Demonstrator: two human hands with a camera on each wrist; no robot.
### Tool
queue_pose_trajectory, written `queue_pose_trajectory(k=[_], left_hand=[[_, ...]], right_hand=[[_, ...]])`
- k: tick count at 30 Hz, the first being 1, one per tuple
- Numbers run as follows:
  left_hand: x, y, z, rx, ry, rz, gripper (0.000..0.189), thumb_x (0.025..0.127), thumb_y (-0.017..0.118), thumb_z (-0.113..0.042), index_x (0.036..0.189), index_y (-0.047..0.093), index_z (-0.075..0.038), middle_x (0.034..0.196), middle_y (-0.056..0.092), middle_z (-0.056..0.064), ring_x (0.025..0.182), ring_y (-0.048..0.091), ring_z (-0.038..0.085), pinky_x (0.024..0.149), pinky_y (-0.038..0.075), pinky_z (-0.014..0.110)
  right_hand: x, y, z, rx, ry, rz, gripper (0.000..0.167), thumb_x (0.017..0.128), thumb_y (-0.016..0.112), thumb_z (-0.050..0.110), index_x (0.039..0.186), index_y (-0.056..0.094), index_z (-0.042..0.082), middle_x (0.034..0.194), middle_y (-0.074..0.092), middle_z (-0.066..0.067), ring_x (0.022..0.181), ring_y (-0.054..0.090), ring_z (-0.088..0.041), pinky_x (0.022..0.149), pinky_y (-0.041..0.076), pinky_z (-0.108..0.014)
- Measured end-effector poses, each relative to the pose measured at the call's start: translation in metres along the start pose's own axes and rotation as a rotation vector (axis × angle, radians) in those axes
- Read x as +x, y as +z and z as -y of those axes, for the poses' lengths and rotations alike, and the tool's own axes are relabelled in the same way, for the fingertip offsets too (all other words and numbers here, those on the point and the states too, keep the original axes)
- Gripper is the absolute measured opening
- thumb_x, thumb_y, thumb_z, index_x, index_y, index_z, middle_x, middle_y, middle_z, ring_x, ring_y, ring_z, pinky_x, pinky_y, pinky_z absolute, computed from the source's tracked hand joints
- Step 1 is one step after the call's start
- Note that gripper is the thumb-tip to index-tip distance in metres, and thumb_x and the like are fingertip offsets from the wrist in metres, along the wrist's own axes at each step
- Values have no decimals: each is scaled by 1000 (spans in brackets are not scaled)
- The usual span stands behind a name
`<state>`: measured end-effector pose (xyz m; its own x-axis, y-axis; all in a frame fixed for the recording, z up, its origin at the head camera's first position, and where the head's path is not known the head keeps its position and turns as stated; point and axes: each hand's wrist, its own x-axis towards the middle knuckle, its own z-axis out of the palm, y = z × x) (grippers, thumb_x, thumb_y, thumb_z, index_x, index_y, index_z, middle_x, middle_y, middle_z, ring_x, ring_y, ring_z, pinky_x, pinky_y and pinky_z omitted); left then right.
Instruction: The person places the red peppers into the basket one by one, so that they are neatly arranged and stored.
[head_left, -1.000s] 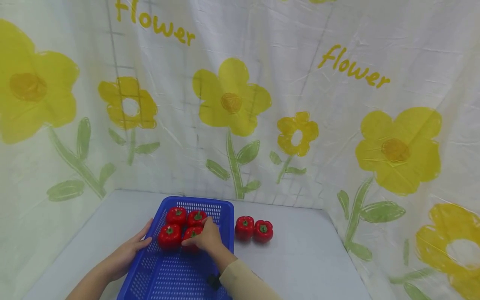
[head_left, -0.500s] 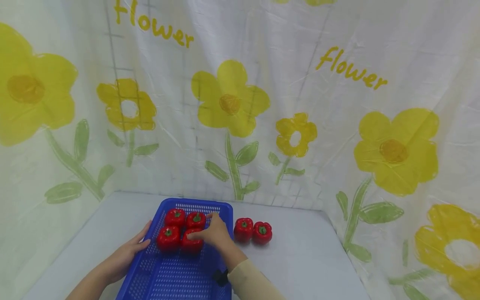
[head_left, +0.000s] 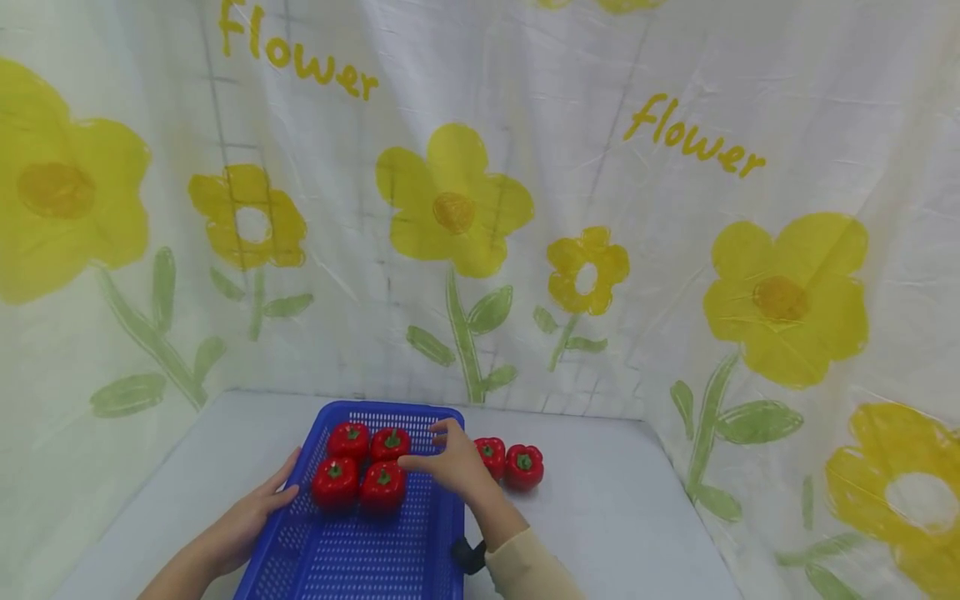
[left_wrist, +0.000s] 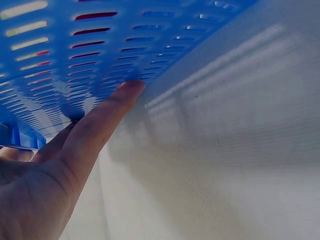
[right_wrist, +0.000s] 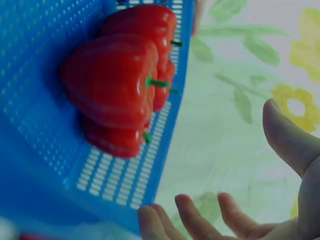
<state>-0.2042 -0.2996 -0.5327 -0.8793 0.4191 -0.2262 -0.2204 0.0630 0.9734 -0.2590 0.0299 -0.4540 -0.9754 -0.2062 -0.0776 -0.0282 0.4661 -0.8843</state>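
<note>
A blue perforated plastic basket (head_left: 367, 546) holds several red bell peppers (head_left: 382, 487), grouped in its far half with green stems up. My left hand (head_left: 247, 517) holds the basket's left side, thumb over the rim. In the left wrist view, the fingers (left_wrist: 107, 112) of that hand lie along the outer wall. Over the basket's right rim hovers my right hand (head_left: 456, 460), thumb and fingers spread, nothing between them. The right wrist view shows this hand (right_wrist: 280, 200) apart from the peppers (right_wrist: 112, 80).
Two more red bell peppers, one at the right (head_left: 523, 467) and one partly behind my right hand (head_left: 491, 454), stand on the white table (head_left: 600, 517) beside the basket. A flower-printed curtain (head_left: 337, 333) hangs behind the table. A black band (head_left: 468, 556) is at my right wrist.
My right hand has let go of the near right pepper in the basket, spread its fingers and moved right and up. My left hand stays on the basket.
</note>
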Motion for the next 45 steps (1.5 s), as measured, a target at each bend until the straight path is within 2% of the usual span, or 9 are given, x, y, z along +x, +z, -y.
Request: queue_pose_trajectory(k=[5, 14, 21, 28, 33, 40, 45], left_hand=[[0, 1, 0, 1, 3, 1, 69, 112, 28, -34, 155, -26, -27, 159, -25, 33, 143, 25, 62, 103, 49, 58], [-2, 2, -2, 1, -13, -16, 69, 112, 28, -34, 155, -25, -29, 160, -25, 32, 144, 17, 63, 103, 48, 59], [-1, 2, -3, 7, -15, -32, 69, 112, 28, -34, 156, -25, -30, 160, -26, 31, 143, 15, 64, 100, 50, 60], [-1, 3, -3, 13, -17, -38, 69, 111, 29, -35, 156, -23, -30, 161, -26, 29, 144, 10, 64, 102, 49, 61], [-1, 3, -3, 8, -16, -37, 69, 111, 29, -35, 157, -23, -30, 161, -25, 28, 145, 6, 62, 105, 46, 60], [0, 4, -3, 5, -14, -44, 70, 111, 31, -35, 157, -22, -31, 162, -25, 26, 147, 4, 60, 109, 43, 59], [0, 3, -3, 15, -17, -57, 69, 111, 31, -34, 158, -20, -30, 163, -25, 25, 147, 1, 59, 110, 41, 59]], right_hand=[[-2, -19, -12, -50, -5, -30, 71, 79, 81, 54, 131, 54, 13, 134, 61, -17, 120, 61, -35, 89, 57, -55], [0, -48, -37, -86, -13, -153, 69, 83, 76, 57, 130, 58, 11, 132, 63, -18, 116, 63, -35, 90, 57, -55], [6, -64, -57, -122, -42, -265, 59, 86, 77, 47, 128, 60, 10, 131, 64, -18, 120, 61, -38, 96, 54, -54], [6, -75, -76, -195, -28, -331, 70, 82, 82, 44, 139, 56, 11, 139, 57, -21, 128, 55, -42, 98, 52, -59], [12, -86, -91, -184, 7, -317, 80, 78, 87, 37, 145, 51, 10, 145, 51, -24, 133, 49, -45, 102, 48, -63], [16, -98, -117, -76, 84, -254, 90, 75, 90, 28, 150, 44, 9, 154, 42, -25, 143, 37, -48, 108, 40, -67], [18, -101, -131, -31, 125, -219, 93, 72, 91, 23, 151, 43, 10, 156, 40, -25, 144, 34, -49, 108, 38, -69]])
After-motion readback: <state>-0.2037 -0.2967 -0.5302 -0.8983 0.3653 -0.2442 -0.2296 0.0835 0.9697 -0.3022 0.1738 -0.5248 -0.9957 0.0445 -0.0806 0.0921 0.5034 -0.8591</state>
